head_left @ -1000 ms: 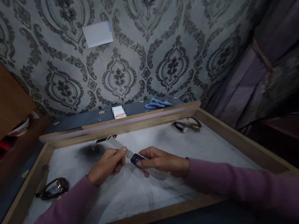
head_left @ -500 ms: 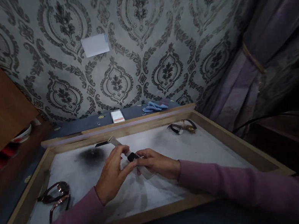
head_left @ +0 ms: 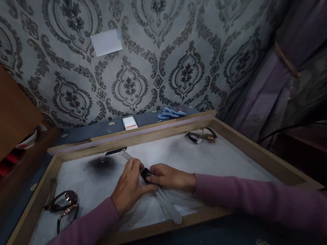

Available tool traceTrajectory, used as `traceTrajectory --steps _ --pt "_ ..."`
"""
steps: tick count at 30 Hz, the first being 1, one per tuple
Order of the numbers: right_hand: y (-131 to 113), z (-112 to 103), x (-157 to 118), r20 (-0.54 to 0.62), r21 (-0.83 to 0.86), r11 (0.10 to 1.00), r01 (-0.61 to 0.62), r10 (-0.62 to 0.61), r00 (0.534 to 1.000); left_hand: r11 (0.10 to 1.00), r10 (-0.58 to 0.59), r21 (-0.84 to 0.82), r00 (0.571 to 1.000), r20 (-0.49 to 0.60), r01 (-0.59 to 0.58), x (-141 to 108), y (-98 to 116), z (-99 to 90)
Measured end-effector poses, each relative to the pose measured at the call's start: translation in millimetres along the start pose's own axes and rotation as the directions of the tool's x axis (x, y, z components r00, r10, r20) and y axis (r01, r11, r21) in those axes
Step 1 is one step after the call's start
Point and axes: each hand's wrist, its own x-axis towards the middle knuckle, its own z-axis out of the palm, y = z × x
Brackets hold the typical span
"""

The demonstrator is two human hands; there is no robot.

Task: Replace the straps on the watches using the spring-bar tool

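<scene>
A smartwatch (head_left: 146, 173) with a dark square face and a pale strap is held between both hands above the white floor of a wooden-framed tray (head_left: 199, 216). My left hand (head_left: 130, 184) is closed on its left side, fingers by the upper strap and thumb near the lower one. On the right side of the face, my right hand (head_left: 170, 177) pinches the watch. The perforated strap half (head_left: 169, 208) stretches down toward the tray's front edge, and the other half points up and left past my left fingers.
Two dark-strapped watches (head_left: 62, 205) lie at the tray's left. At the back right are more watches (head_left: 199, 137). A thin black strip (head_left: 116, 151) lies at the back. Beyond the frame sit a small white box (head_left: 130, 123) and a blue cloth (head_left: 171, 113).
Both hands have turned the smartwatch so its face and lower strap show more fully. That strap now lies extended toward the front edge. The view has shifted slightly.
</scene>
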Motion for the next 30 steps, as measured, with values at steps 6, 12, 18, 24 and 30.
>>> traceTrajectory --steps 6,12,18,24,30 --pt "-13 -6 -9 -0.020 -0.275 0.961 0.015 -0.021 1.000 0.999 0.053 0.008 0.998 0.020 -0.053 1 0 2.6" --pt "-15 -6 -12 -0.045 -0.447 0.894 0.005 -0.028 0.999 0.999 0.043 -0.003 0.998 0.043 -0.043 5 -3 5.0" --pt "-14 -6 -14 -0.022 -0.519 0.855 0.011 -0.026 0.999 0.996 0.084 0.033 0.996 0.036 -0.085 5 -8 5.9" --pt "-13 -5 -14 -0.009 -0.560 0.828 0.005 -0.012 1.000 0.990 0.079 0.117 0.997 0.013 -0.080 3 -8 5.5" --pt "-15 -7 -15 0.000 -0.544 0.839 0.000 0.000 1.000 0.994 0.026 0.103 0.997 0.072 -0.033 2 -9 3.6"
